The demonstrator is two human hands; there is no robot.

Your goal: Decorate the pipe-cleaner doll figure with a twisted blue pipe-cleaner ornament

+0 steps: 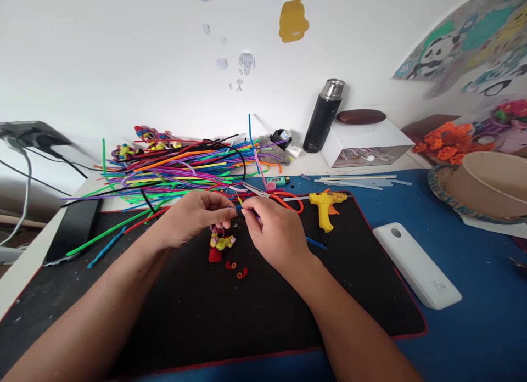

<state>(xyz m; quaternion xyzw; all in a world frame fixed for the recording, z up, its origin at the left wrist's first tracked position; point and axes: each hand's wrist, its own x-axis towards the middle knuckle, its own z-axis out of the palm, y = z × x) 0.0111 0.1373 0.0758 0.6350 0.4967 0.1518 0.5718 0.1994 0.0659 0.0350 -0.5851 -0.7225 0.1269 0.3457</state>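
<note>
A short blue piece (pixel 238 207) with a yellow tip is held between the two hands, above the black mat (pixel 230 327). Both forearms are extended forward and angled inward. The left hand (pixel 196 216) is pinched on the piece between thumb and index finger, its other fingers curled. The right hand (pixel 276 227) is closed on the opposite end, back upward (its fingertips are partly hidden). Below, a yellow-and-red figure (pixel 222 241) and two red curled parts are laid on the mat. Scissors (pixel 257 190) are placed behind, near the yellow glue gun (pixel 324 205).
</note>
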